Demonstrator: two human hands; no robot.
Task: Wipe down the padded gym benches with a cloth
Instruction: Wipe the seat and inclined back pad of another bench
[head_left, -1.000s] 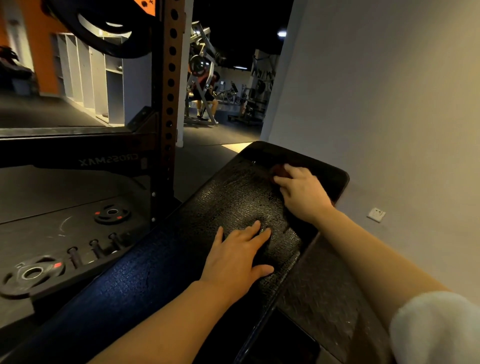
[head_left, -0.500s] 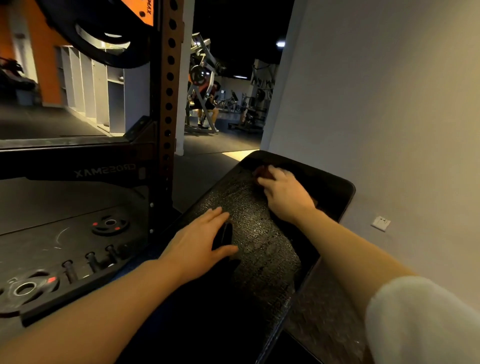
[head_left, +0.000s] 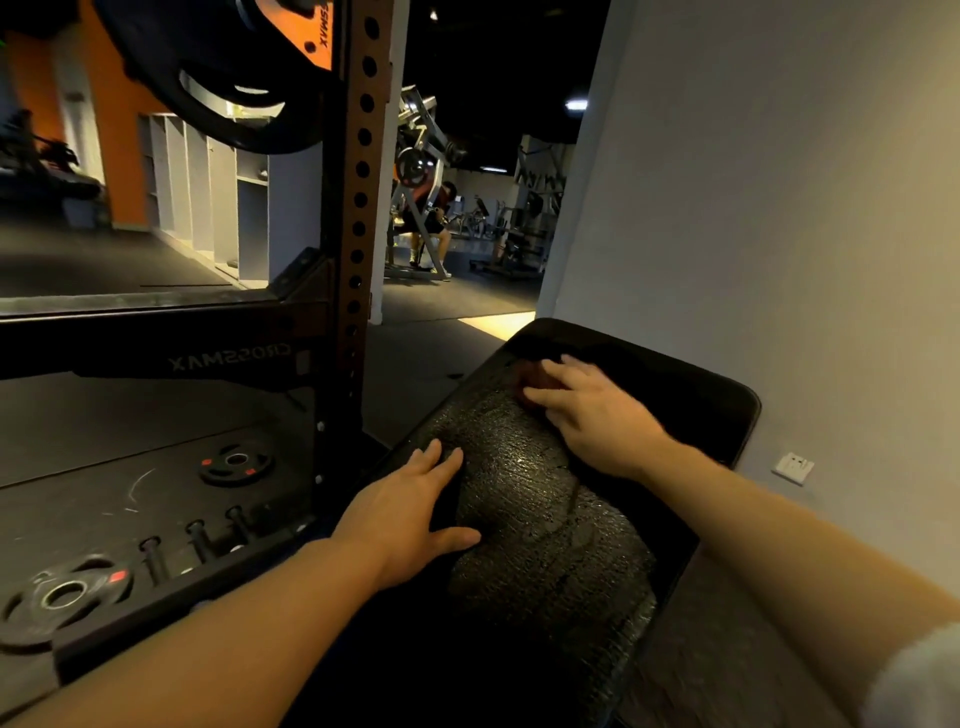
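- The padded bench (head_left: 524, 519) runs away from the person, black and shiny in patches, with a grey wall just to its right.
- The right hand (head_left: 592, 415) lies palm down near the far end of the pad, fingers stretched forward and a little spread.
- Under those fingertips sits a dark reddish cloth (head_left: 535, 376), mostly hidden by the hand; the fingers press flat on it rather than curl round it, as far as the dim light lets me see.
- The left hand (head_left: 410, 514) rests flat on the near left part of the pad, fingers straight and close together, thumb (head_left: 457, 538) stuck out to the side. It holds nothing.
- A white sleeve (head_left: 914, 680) shows at the right arm's upper end.
- To the left stands a rack upright (head_left: 358, 208) with a row of holes, and weight plates (head_left: 67, 595) lie on the floor rack beside the bench.
- A wall socket (head_left: 792, 467) sits low on the wall past the bench.
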